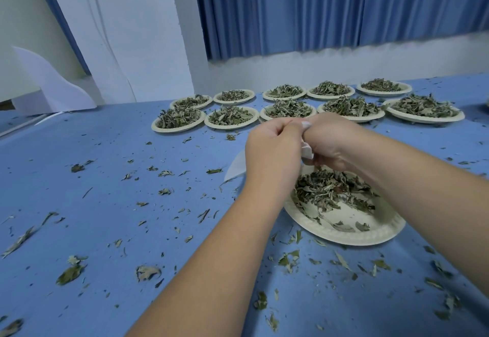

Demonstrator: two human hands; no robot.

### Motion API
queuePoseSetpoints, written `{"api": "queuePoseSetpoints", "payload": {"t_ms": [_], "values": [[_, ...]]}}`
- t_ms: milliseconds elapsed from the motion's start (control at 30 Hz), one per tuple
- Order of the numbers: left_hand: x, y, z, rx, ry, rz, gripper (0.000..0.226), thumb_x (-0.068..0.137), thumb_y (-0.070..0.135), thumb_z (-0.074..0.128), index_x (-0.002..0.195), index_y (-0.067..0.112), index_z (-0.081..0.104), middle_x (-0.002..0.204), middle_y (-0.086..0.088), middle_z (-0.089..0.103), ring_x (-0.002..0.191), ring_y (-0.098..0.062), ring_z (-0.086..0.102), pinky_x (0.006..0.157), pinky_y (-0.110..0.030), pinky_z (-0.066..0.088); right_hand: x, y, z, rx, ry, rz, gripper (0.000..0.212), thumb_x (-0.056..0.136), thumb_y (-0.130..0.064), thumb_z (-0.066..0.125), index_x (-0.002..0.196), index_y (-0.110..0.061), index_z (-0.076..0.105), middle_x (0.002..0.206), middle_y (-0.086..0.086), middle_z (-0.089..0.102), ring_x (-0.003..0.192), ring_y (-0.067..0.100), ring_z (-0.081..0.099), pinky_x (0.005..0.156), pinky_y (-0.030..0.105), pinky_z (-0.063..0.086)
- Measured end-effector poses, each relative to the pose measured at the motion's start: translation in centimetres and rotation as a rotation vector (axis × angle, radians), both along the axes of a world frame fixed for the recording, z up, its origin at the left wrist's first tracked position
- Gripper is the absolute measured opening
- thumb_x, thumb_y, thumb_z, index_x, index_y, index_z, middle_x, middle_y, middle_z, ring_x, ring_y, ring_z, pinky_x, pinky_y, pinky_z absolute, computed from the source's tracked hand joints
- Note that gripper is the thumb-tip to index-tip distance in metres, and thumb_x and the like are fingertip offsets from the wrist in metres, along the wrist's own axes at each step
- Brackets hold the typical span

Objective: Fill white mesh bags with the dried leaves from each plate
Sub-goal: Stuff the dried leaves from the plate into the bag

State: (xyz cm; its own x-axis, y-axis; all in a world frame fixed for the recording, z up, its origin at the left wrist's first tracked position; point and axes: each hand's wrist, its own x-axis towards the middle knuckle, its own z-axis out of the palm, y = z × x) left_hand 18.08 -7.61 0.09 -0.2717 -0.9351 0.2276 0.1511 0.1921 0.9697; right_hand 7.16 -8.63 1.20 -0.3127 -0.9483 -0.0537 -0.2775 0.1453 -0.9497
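Observation:
My left hand (272, 151) and my right hand (326, 142) meet above the near paper plate (370, 233), both pinching a small white mesh bag (307, 150). Only a strip of the bag shows between the fingers; its contents are hidden. The near plate holds a thin heap of dried leaves (330, 191) on its far side, with its front part mostly bare. Another flat white mesh bag (236, 167) lies on the table just left of my left hand.
Two rows of paper plates heaped with dried leaves (230, 120) stand at the back of the blue table (105, 177). Loose leaf bits are scattered over the cloth. A white sheet (53, 82) leans at the back left, near the wall and blue curtains.

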Motion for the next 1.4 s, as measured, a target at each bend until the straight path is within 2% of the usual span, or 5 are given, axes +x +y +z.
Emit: {"api": "queuePoseSetpoints", "payload": {"t_ms": [233, 367, 567, 767, 1400], "values": [[0.5, -0.9, -0.1, -0.04, -0.016, 0.03, 0.034, 0.092, 0.011, 0.053, 0.067, 0.022, 0.074, 0.055, 0.009, 0.061, 0.059, -0.021, 0.062, 0.064, -0.035, 0.053, -0.9, 1.1, -0.4, -0.065, 0.037, 0.023, 0.018, 0.082, -0.009, 0.063, 0.065, -0.013, 0.06, 0.058, 0.005, 0.054, 0.051, 0.019, 0.046, 0.05, 0.027, 0.036], [0.7, -1.7, -0.4, -0.044, -0.038, 0.113, 0.028, 0.093, 0.013, 0.054, 0.073, 0.024, 0.071, 0.045, 0.015, 0.046, 0.042, -0.006, 0.037, 0.049, -0.024, 0.032, -2.9, 3.6, -0.3, -0.126, -0.021, 0.035, 0.02, 0.085, -0.032, 0.07, 0.079, -0.012, 0.069, 0.073, -0.002, 0.067, 0.057, 0.012, 0.057, 0.05, 0.024, 0.046], [1.0, -2.5, -0.4, -0.021, 0.018, 0.201, 0.025, 0.093, 0.017, 0.055, 0.079, 0.025, 0.074, 0.053, 0.015, 0.055, 0.054, -0.007, 0.048, 0.058, -0.025, 0.039, -3.1, 6.4, -1.9, -0.151, 0.903, -0.013, 0.041, 0.079, -0.062, 0.051, 0.101, -0.031, 0.065, 0.097, -0.015, 0.06, 0.08, -0.003, 0.053, 0.069, 0.017, 0.039], [1.9, -2.7, -0.2, -0.029, 0.075, 0.236, 0.03, 0.092, 0.013, 0.055, 0.072, 0.025, 0.073, 0.048, 0.016, 0.051, 0.05, -0.006, 0.046, 0.052, -0.023, 0.036, -1.9, 6.8, -3.3, 0.007, 1.205, 0.337, 0.064, 0.082, -0.073, 0.034, 0.141, -0.049, 0.033, 0.154, -0.01, 0.023, 0.138, 0.015, 0.021, 0.111, 0.04, 0.02], [2.7, -3.7, -0.2, -0.108, 0.069, 0.326, 0.029, 0.091, 0.016, 0.055, 0.072, 0.03, 0.073, 0.058, 0.017, 0.059, 0.062, -0.006, 0.054, 0.059, -0.024, 0.042, -2.7, 7.8, -2.9, -0.08, 1.117, 0.455, 0.039, 0.082, -0.054, 0.063, 0.12, -0.047, 0.058, 0.12, -0.028, 0.044, 0.115, -0.003, 0.036, 0.096, 0.02, 0.03]]}}
